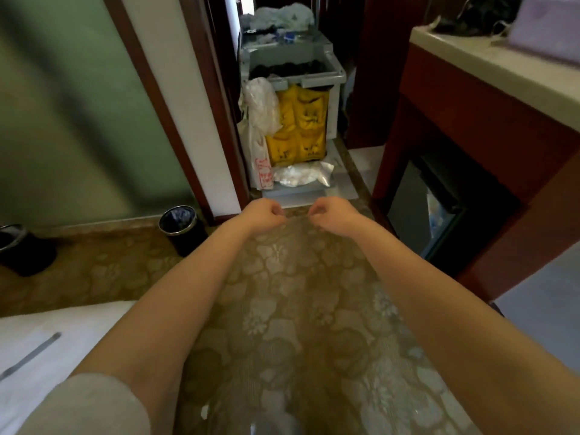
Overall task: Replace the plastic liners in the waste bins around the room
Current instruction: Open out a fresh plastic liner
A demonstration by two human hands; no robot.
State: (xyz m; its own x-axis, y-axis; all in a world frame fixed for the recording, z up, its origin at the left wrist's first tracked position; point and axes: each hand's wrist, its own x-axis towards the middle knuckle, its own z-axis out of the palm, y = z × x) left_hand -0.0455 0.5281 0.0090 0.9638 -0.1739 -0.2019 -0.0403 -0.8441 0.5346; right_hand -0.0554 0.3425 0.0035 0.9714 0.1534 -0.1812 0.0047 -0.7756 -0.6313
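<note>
I hold a thin clear plastic liner (pixel 298 271) spread out in front of me; the patterned carpet shows through it. My left hand (pixel 263 213) and my right hand (pixel 333 214) each pinch the liner's top edge, a short gap apart, and the sheet hangs down between my forearms. A small black waste bin (pixel 182 230) stands on the floor to the left of my hands, by the door frame, with something dark and bluish inside. A second black bin (pixel 22 250) sits at the far left edge, partly cut off.
A grey housekeeping cart (pixel 293 73) with a yellow bag (pixel 301 127) and white plastic bags (pixel 262 120) fills the doorway ahead. A dark wooden cabinet (pixel 470 136) with a pale countertop and a mini fridge stands on the right. White bedding (pixel 56 340) lies at the lower left.
</note>
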